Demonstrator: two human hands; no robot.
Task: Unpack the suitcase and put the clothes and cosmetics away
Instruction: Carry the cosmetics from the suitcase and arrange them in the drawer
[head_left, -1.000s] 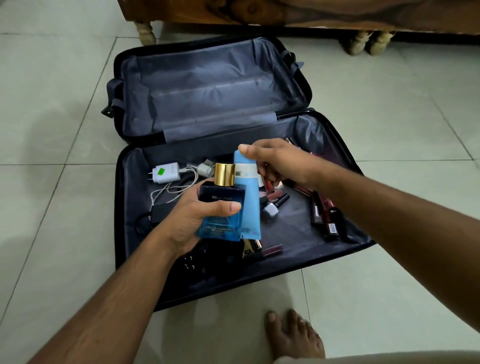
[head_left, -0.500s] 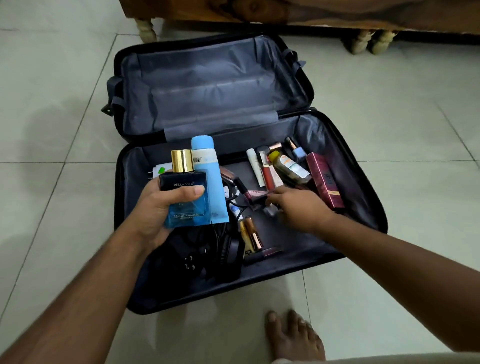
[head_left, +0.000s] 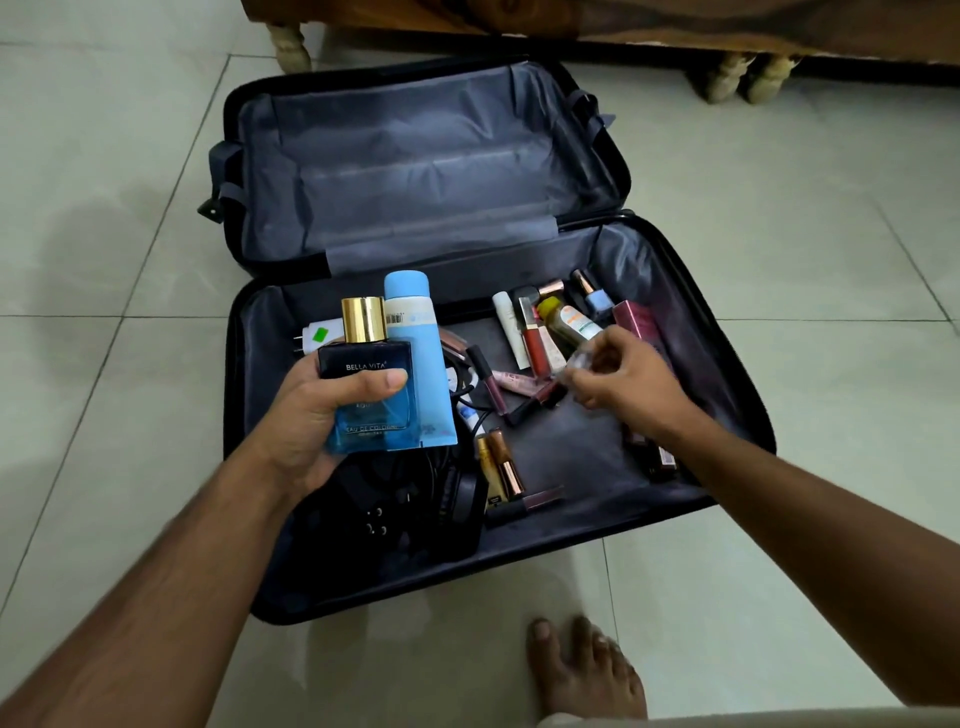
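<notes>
Gripping two items at once, left hand (head_left: 311, 415) holds a blue cologne bottle (head_left: 370, 395) with gold cap, label "BELLA VITA", and a light-blue tube (head_left: 418, 364) just behind it; thumb wraps across the bottle's front. Both are held upright above the left part of the near half.

Suitcase (head_left: 737, 364) lies open flat on pale tiled floor (head_left: 779, 208); far half shows only grey lining. Near half holds the cosmetics.

Right hand (head_left: 623, 379) sits low over the right-centre of the near half, fingers curled, pinching a small clear item (head_left: 584, 358) too blurred to name.

Far right corner: white tube (head_left: 509, 327), red lip gloss (head_left: 532, 338), yellow-capped bottle (head_left: 569, 322), pale-blue nail polish (head_left: 595, 296), maroon box (head_left: 636, 319) partly behind the hand. Centre: several dark lip glosses (head_left: 491, 384). Near edge: two gold-toned tubes (head_left: 498, 467).

Left side: white charger plug (head_left: 319, 335) with green sticker, black cables and headphones (head_left: 457, 501) below the held bottle.

Bare foot (head_left: 582, 670) on floor, near right of case. Wooden furniture legs (head_left: 291, 47) at far edge.
</notes>
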